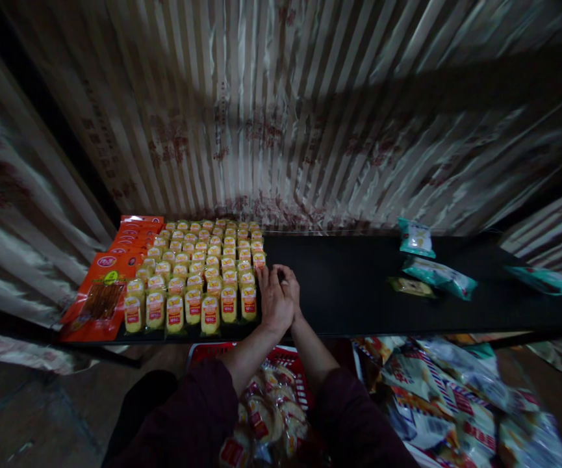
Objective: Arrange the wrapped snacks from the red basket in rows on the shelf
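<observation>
Several rows of small yellow snack packets point(203, 273) stand on a black shelf point(349, 292). My left hand point(273, 302) lies flat against the right edge of those rows, fingers stretched out and pressed on the packets. Behind it, my right hand point(290, 286) rests close against the left one with its fingers mostly hidden. Both forearms come up from dark sleeves at the bottom.
Orange-red flat packets point(115, 273) stand stacked left of the yellow rows. Green-white snack bags point(431, 270) lie on the shelf's right part. A red basket point(271, 403) of more packets sits below the shelf, with wrapped bulk packs point(456, 403) on the right. A striped curtain hangs behind.
</observation>
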`<action>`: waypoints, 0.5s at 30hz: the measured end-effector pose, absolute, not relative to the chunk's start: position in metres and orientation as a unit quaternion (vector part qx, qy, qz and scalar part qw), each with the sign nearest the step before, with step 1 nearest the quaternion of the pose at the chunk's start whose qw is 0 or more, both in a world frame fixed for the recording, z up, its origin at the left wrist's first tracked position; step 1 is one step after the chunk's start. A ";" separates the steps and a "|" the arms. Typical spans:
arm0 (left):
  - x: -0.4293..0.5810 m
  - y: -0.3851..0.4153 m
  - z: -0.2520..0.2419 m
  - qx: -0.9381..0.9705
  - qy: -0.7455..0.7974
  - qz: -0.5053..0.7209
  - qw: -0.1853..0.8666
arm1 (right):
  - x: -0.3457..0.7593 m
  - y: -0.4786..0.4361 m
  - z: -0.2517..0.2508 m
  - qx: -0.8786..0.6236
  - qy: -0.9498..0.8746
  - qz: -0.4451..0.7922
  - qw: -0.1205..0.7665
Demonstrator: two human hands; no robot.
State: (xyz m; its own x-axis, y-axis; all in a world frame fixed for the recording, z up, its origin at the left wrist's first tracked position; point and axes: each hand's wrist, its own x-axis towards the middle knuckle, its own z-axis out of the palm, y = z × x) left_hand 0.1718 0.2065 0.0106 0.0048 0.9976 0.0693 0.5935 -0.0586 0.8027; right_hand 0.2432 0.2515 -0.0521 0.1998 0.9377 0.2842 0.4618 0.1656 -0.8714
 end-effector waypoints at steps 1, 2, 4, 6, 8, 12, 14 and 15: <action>0.170 0.200 0.013 0.637 0.613 0.355 0.303 | 0.244 0.244 -0.047 -0.607 -0.571 0.238 0.499; 0.169 0.192 0.015 0.636 0.601 0.372 0.310 | 0.244 0.236 -0.043 -0.615 -0.556 0.236 0.508; 0.163 0.172 0.015 0.645 0.564 0.403 0.322 | 0.243 0.217 -0.034 -0.625 -0.529 0.243 0.520; 0.155 0.150 0.012 0.652 0.532 0.424 0.334 | 0.240 0.192 -0.028 -0.631 -0.509 0.250 0.529; 0.143 0.127 0.005 0.663 0.506 0.427 0.349 | 0.235 0.165 -0.025 -0.635 -0.499 0.246 0.536; 0.110 0.088 -0.013 0.709 0.474 0.367 0.371 | 0.225 0.104 -0.032 -0.650 -0.506 0.253 0.508; 0.092 0.073 -0.021 0.720 0.500 0.308 0.370 | 0.223 0.075 -0.041 -0.667 -0.510 0.256 0.479; 0.084 0.068 -0.024 0.725 0.512 0.280 0.366 | 0.222 0.061 -0.046 -0.674 -0.514 0.257 0.464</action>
